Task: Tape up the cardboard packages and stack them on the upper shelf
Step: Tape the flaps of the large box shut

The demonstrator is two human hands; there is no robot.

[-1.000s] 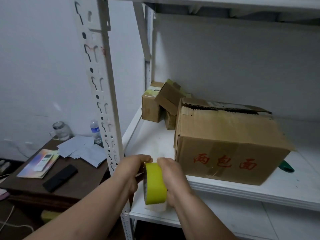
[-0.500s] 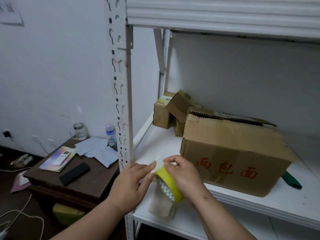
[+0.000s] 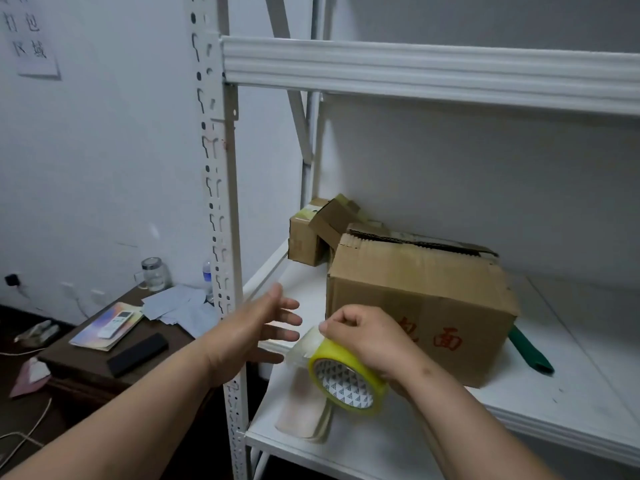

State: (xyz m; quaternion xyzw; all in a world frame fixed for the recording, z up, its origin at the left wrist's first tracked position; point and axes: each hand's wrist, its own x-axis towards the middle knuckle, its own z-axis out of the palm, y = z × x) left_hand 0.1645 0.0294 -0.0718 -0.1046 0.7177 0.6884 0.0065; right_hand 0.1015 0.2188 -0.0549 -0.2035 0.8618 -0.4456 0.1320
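Hands have parted since half a second ago: then both met at the tape roll [image 3: 348, 379], the left fingertips against its edge, and now the left hand [image 3: 250, 332] has let go and sits to the left of the roll, apart from it, fingers spread and nearly straight, holding nothing. Its palm faces right, in front of the rack post [image 3: 221, 237]. The view has also tipped up, so the front beam of the upper shelf [image 3: 429, 76] now crosses the middle of the picture instead of the top.

Right hand [image 3: 372, 339] grips the yellow roll from above, fingers curled over the rim, thumb and forefinger pinched together at the roll's top left, where a pale clear strip of tape leaves the roll. The roll is tilted, its printed core facing down and left, held just above the front of the lower shelf [image 3: 571, 403]. Whether the strip's free end is stuck to anything I cannot tell.

Behind the right hand the big box [image 3: 426, 299] stands on that shelf, red characters on its front, its top flaps not flat. Two small boxes [image 3: 322, 233] sit at the back left corner, one leaning on the other. A green tool [image 3: 530, 351] lies just right of the big box
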